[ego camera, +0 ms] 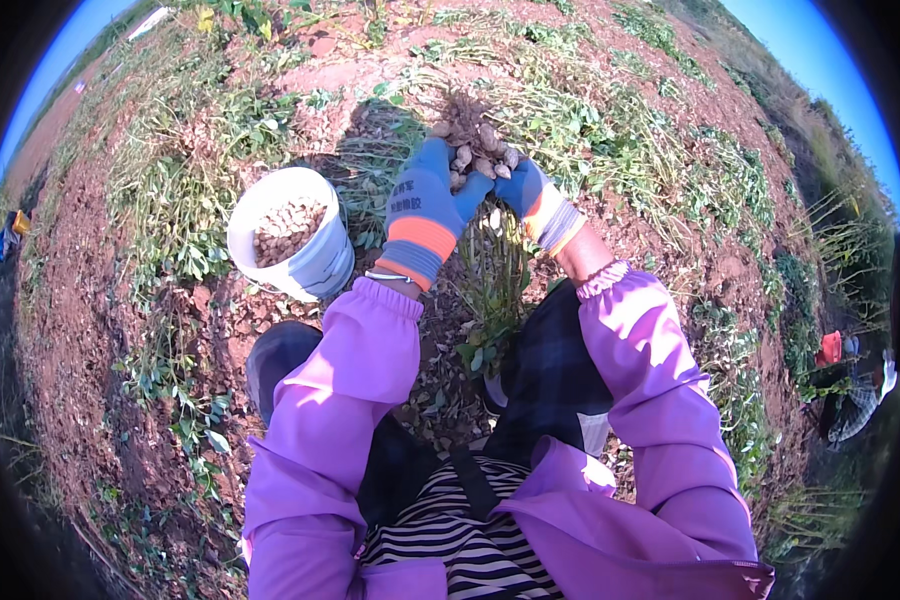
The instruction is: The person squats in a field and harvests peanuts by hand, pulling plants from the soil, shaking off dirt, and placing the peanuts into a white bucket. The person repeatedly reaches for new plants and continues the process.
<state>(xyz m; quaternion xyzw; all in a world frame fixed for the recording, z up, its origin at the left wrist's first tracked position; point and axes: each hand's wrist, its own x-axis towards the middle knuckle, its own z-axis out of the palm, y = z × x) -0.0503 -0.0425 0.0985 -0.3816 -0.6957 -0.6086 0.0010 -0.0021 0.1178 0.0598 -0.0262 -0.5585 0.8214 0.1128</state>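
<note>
My left hand (429, 201), in a grey-blue work glove with an orange cuff, is closed around one side of a clump of peanut pods (483, 159) at the root end of a pulled plant. From the other side, the gloved fingers of my right hand (529, 193) touch the lower pods. Leafy peanut stems (493, 281) hang below both hands, between my legs. Left of my left hand a white plastic bucket (322, 266) stands tilted on the soil, partly filled with loose peanut pods (289, 231). The undersides of my fingers are hidden.
Uprooted peanut vines (645, 161) lie in rows across reddish soil (330, 75), on both sides of me. My bent knees flank the hanging stems. A red container (829, 349) sits at the far right; blue and yellow items (4, 236) lie at the far left.
</note>
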